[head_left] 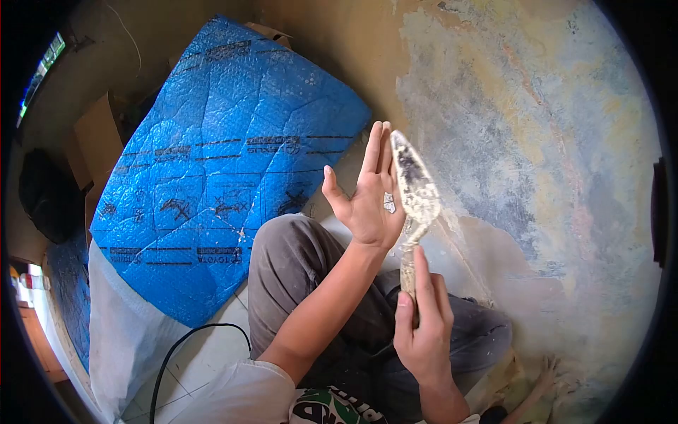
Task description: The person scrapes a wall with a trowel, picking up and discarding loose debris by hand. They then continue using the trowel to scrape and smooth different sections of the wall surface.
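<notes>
My right hand (424, 325) grips the handle of a plaster-caked trowel (417, 191), index finger stretched along the handle, blade pointing up. My left hand (367, 198) is held up flat, palm toward the blade, fingers straight and together, touching or almost touching the blade's left face. A small white smear of plaster sits on the palm. Both hands are raised in front of a patchy, scraped wall (537, 141) with grey, yellow and reddish stains. I am crouched, my knees in grey trousers (296, 261) below the hands.
A large blue bubble-wrap panel (219, 162) with black printing leans against the wall at left. A black cable (176, 353) runs over the white tiled floor. Cardboard (95, 134) stands behind the panel. A bare foot (544, 374) shows at the wall's base.
</notes>
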`<action>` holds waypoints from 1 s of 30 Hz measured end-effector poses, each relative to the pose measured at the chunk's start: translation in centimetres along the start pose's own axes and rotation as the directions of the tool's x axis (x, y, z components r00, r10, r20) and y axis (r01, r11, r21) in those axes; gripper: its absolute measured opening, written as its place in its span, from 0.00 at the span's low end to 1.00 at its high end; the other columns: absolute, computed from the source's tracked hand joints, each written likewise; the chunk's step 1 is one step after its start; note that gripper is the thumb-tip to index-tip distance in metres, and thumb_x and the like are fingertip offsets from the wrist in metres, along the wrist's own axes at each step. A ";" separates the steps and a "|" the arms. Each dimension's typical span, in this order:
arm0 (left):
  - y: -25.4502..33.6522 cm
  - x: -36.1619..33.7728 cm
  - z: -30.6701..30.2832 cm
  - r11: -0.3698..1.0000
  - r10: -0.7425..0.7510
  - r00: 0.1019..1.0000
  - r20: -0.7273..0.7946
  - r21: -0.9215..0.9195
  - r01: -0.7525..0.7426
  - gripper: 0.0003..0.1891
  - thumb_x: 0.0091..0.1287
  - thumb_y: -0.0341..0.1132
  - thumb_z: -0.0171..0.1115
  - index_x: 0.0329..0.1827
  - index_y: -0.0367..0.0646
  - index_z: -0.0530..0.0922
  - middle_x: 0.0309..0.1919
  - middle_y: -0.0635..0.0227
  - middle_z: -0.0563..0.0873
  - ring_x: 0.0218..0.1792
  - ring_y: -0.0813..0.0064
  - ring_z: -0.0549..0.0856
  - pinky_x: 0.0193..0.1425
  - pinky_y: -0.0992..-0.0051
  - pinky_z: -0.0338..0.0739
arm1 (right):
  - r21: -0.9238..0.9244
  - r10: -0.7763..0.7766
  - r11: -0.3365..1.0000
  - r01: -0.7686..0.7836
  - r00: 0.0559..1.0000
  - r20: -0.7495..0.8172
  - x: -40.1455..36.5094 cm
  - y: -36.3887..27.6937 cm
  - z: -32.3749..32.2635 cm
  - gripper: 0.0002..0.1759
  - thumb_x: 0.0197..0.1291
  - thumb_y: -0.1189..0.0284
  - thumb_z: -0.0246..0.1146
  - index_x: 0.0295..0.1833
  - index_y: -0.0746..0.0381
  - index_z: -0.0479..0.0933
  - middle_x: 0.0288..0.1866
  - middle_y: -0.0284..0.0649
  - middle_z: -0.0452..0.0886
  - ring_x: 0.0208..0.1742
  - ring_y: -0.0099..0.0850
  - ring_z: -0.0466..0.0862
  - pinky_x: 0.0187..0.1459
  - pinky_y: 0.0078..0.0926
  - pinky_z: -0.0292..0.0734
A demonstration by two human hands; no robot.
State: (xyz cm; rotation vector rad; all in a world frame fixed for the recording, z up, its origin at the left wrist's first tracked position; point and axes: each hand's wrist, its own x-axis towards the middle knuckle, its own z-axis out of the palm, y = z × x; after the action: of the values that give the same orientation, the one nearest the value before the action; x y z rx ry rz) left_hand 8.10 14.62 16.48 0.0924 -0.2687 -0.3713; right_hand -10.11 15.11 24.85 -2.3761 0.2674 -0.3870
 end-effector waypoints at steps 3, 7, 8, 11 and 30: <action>0.1 -0.1 0.3 0.999 0.024 1.000 -0.013 -0.028 -0.024 0.57 0.67 0.76 0.42 0.85 0.35 0.50 0.84 0.58 0.56 0.86 0.63 0.48 0.88 0.65 0.39 | -0.063 -0.057 0.997 0.054 0.997 -0.056 -0.5 -0.7 -0.7 0.30 0.71 0.79 0.57 0.76 0.77 0.63 0.50 0.59 0.76 0.48 0.48 0.82 0.47 0.40 0.81; 0.1 0.0 -0.1 0.998 -0.010 0.999 0.051 -0.054 0.012 0.57 0.66 0.77 0.41 0.85 0.36 0.50 0.85 0.58 0.53 0.86 0.64 0.46 0.88 0.64 0.36 | -0.021 -0.087 0.996 0.086 0.992 -0.088 -0.2 0.1 0.4 0.31 0.71 0.79 0.57 0.77 0.74 0.63 0.50 0.59 0.77 0.46 0.48 0.83 0.47 0.40 0.81; -0.2 -0.1 -0.5 0.998 -0.010 0.998 0.054 -0.058 0.013 0.57 0.66 0.77 0.41 0.85 0.36 0.50 0.85 0.58 0.53 0.86 0.64 0.46 0.88 0.64 0.36 | 0.008 0.000 1.000 0.000 1.000 -0.015 -0.1 0.6 1.0 0.31 0.71 0.79 0.57 0.78 0.72 0.63 0.50 0.58 0.77 0.46 0.48 0.83 0.47 0.40 0.80; -1.2 -0.2 -1.5 1.000 -0.008 0.999 -0.041 0.019 0.009 0.57 0.65 0.76 0.43 0.85 0.35 0.50 0.84 0.59 0.55 0.86 0.65 0.47 0.88 0.62 0.37 | 0.059 0.053 0.997 -0.055 0.998 0.039 0.1 1.6 1.9 0.33 0.71 0.80 0.55 0.81 0.65 0.62 0.49 0.56 0.77 0.46 0.48 0.83 0.47 0.41 0.80; -3.1 -0.5 -3.6 0.997 -0.074 0.996 -0.057 -0.007 0.074 0.58 0.64 0.75 0.46 0.85 0.34 0.49 0.85 0.60 0.53 0.86 0.65 0.47 0.87 0.65 0.38 | 0.080 0.089 0.993 -0.088 0.996 -0.005 0.4 3.3 3.3 0.32 0.72 0.79 0.54 0.80 0.66 0.62 0.45 0.54 0.78 0.43 0.47 0.83 0.47 0.41 0.78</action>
State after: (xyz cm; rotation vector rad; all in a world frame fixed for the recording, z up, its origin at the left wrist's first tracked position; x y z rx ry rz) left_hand 7.56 12.14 12.42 0.1085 -0.2087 -0.4426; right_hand -8.93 14.57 20.34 -2.2765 0.3534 -0.3591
